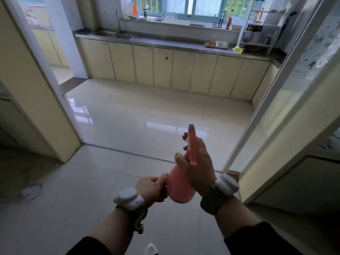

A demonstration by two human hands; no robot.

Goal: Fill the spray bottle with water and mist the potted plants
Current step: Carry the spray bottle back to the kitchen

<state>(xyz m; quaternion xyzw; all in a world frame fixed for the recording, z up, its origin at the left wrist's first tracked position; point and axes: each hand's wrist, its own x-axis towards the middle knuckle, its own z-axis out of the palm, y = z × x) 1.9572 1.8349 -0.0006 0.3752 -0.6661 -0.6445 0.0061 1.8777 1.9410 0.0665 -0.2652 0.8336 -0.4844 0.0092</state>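
Observation:
A pink spray bottle (pixel 179 188) with a pink trigger head and a blue nozzle tip is held in front of me at the kitchen doorway. My right hand (pixel 197 162) grips its neck and spray head from the right. My left hand (pixel 153 186) holds the round lower body from the left, thumb on its side. The sink (pixel 112 34) with a tall tap (pixel 118 21) sits at the far left of the steel counter. No potted plants are in view.
A shiny tiled floor (pixel 147 115) runs to cream cabinets (pixel 174 69) under the counter. Door frames stand left (pixel 46 100) and right (pixel 257 129). Cups, a tray and a rack (pixel 257 35) crowd the counter's right end. Bottles line the windowsill.

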